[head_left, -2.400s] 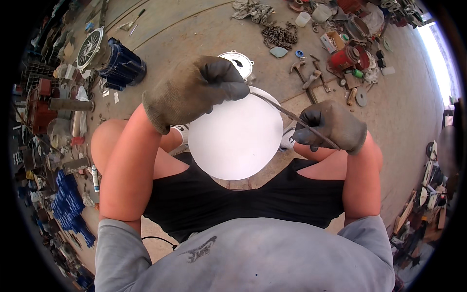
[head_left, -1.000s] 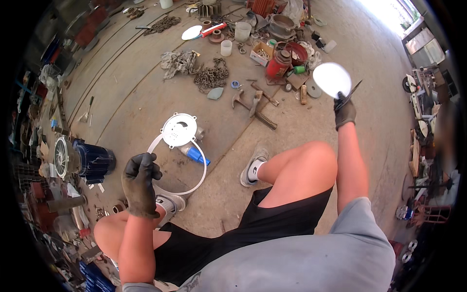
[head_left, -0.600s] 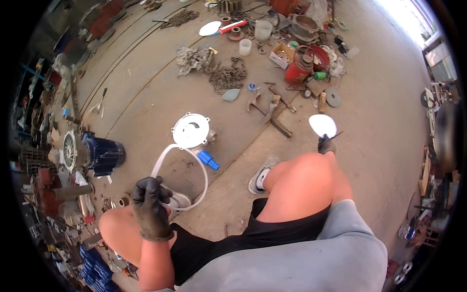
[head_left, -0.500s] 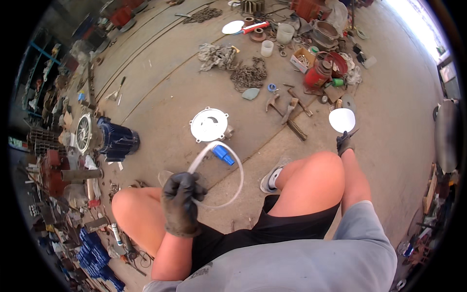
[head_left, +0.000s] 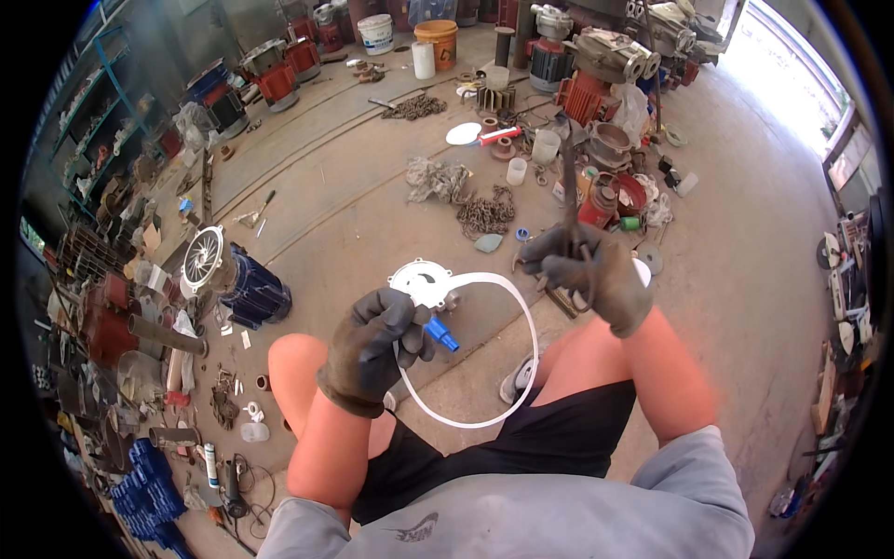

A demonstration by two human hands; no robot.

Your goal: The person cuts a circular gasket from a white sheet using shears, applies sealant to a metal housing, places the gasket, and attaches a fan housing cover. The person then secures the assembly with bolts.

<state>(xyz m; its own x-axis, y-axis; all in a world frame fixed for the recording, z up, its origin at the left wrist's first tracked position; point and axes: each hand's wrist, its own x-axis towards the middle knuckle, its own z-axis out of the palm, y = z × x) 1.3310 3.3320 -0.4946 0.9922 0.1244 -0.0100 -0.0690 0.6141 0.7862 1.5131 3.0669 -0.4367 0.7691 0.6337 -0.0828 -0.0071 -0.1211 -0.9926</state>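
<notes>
My left hand (head_left: 377, 345), in a dark work glove, is closed on a thin, whitish flexible ring (head_left: 466, 425). The ring hangs as a wide loop in front of my knees. My gloved right hand (head_left: 596, 275) is raised to the right of it, fingers wrapped round dark scissors (head_left: 569, 177) whose blades point up and away. Beyond the left hand, a white round cover (head_left: 419, 278) with lugs lies on the floor, partly hidden by the hand and the ring. A blue stepped plastic piece (head_left: 442, 334) shows beside the left fingertips.
A blue motor (head_left: 256, 293) with a finned wheel lies to the left. Ahead are a heap of chain (head_left: 486, 214), crumpled rags (head_left: 436, 179) and a red jack-like body (head_left: 598, 205). A white disc (head_left: 643, 272) is mostly behind my right hand. Parts crowd the left side.
My right hand has come up and inward from beyond my right knee, bringing the scissors near the ring. My left hand still holds the ring. The view has tilted up, showing more background.
</notes>
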